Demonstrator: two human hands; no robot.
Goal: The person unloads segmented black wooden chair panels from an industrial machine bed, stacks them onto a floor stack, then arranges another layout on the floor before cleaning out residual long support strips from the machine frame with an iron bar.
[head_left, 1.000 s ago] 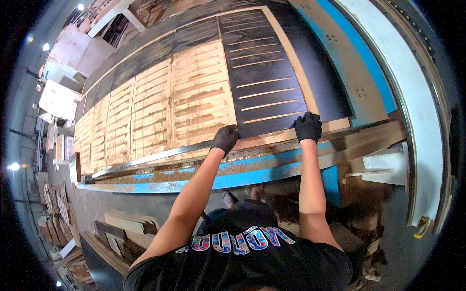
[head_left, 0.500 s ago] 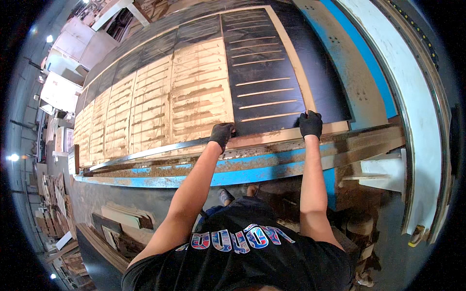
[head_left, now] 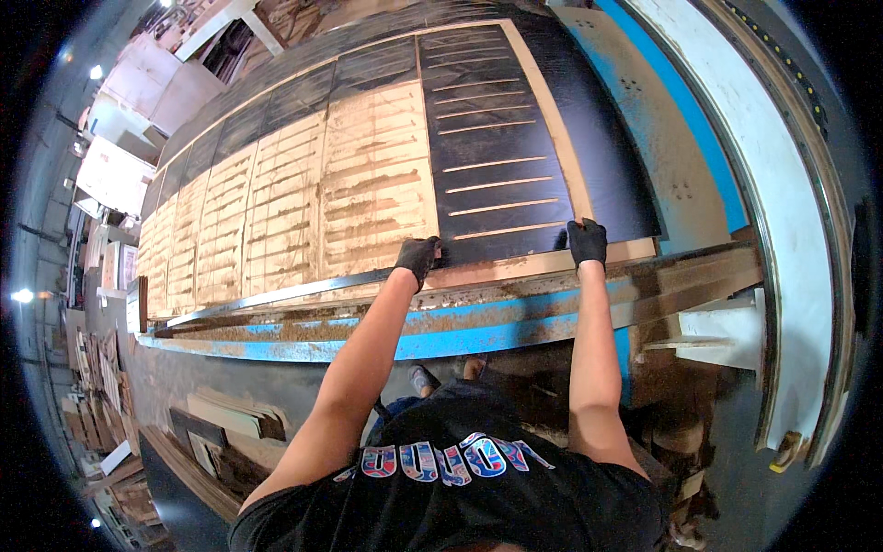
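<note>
A black panel (head_left: 497, 143) with several thin parallel slots, pale in their gaps, lies flat on the work table before me. My left hand (head_left: 418, 258), in a black glove, is closed on its near left corner. My right hand (head_left: 587, 242), gloved alike, is closed at its near right corner, over the near end of a bare tan strip (head_left: 552, 110) that runs along the panel's right side. The fingertips of both hands are partly hidden. Left of the slotted panel lie several tan panels (head_left: 372, 175), streaked with brown dust and dark toward their far ends.
A metal strip (head_left: 276, 297) runs along the near left edge. The table's blue side rail (head_left: 432, 344) carries sawdust. A large white machine beam (head_left: 782, 184) rises at the right. Cut boards (head_left: 225, 414) lean at the lower left. A dark sheet (head_left: 607, 156) extends right of the strip.
The whole scene has shifted slightly downward in the picture. Both hands keep their hold at the near corners of the slotted panel, with little visible movement.
</note>
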